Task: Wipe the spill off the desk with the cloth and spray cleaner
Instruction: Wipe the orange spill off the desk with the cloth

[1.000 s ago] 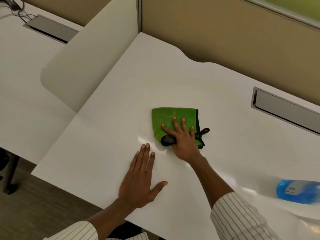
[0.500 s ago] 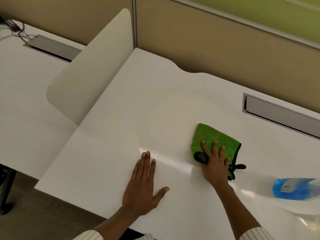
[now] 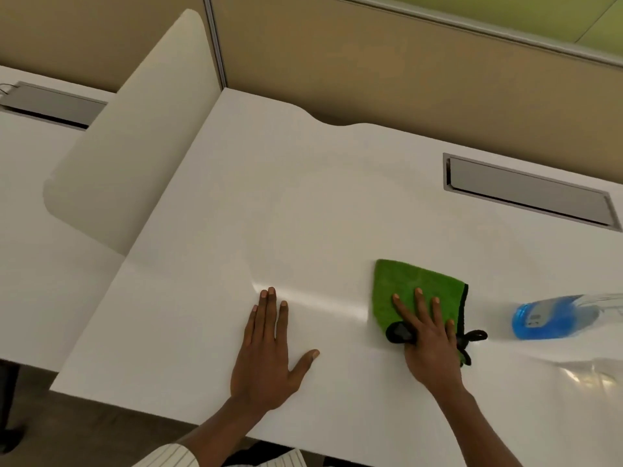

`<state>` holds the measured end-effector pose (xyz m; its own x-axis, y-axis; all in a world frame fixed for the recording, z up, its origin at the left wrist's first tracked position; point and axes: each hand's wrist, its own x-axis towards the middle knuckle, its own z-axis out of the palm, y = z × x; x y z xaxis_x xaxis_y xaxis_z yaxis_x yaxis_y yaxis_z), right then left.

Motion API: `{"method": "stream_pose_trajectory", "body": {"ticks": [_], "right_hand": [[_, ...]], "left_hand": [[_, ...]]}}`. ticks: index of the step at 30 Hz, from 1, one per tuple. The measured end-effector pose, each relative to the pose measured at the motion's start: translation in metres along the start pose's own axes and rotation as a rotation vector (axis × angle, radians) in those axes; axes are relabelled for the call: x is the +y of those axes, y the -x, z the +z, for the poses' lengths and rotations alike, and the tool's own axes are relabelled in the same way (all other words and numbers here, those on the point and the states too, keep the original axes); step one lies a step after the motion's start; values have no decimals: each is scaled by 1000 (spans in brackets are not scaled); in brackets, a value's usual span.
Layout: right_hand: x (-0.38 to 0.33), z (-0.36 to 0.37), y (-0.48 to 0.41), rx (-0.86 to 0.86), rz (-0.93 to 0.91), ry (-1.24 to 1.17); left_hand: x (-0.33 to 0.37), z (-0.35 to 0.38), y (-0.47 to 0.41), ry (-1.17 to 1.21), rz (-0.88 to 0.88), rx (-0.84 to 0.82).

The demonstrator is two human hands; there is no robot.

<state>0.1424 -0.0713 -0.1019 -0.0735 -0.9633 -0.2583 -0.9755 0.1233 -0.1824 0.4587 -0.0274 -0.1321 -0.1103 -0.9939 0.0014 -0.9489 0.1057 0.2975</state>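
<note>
A folded green cloth (image 3: 401,288) with black trim lies on the white desk (image 3: 303,203), right of centre. My right hand (image 3: 426,342) presses flat on its near half, fingers spread over it. My left hand (image 3: 268,352) rests palm down on the bare desk to the left of the cloth, fingers apart, holding nothing. A spray bottle (image 3: 553,316) of blue cleaner lies on its side at the right, just beyond the cloth. A faint wet sheen runs between my two hands.
A grey cable hatch (image 3: 526,193) is set into the desk at the back right. A rounded white divider (image 3: 135,139) separates this desk from the neighbouring one on the left. Tan partition panels stand behind. The near desk edge drops to the floor.
My right hand slid the cloth from the desk's centre to the right, towards the spray bottle. My left hand stayed planted in place.
</note>
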Motion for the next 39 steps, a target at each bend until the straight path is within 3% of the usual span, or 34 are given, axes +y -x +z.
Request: {"method": "stream_pose_trajectory", "body": {"ticks": [3, 6, 11, 17, 21, 25, 31, 39], "right_hand": [[-10, -10, -42, -17, 123, -41], [-31, -14, -63, -40, 124, -32], [-59, -2, -48, -49, -74, 0], [-53, 18, 49, -26, -237, -32], [-12, 19, 67, 44, -86, -114], [22, 7, 22, 58, 79, -126], [2, -4, -46, 15, 150, -87], [-45, 14, 17, -32, -223, -41]], "left_hand": [[0, 1, 0, -7, 0, -13], [0, 2, 1, 2, 5, -8], [0, 3, 1, 14, 7, 6], [0, 3, 0, 9, 17, 24], [0, 2, 0, -1, 6, 5], [0, 1, 0, 16, -6, -15], [0, 3, 2, 13, -13, -28], [0, 2, 1, 15, -6, -22]]}}
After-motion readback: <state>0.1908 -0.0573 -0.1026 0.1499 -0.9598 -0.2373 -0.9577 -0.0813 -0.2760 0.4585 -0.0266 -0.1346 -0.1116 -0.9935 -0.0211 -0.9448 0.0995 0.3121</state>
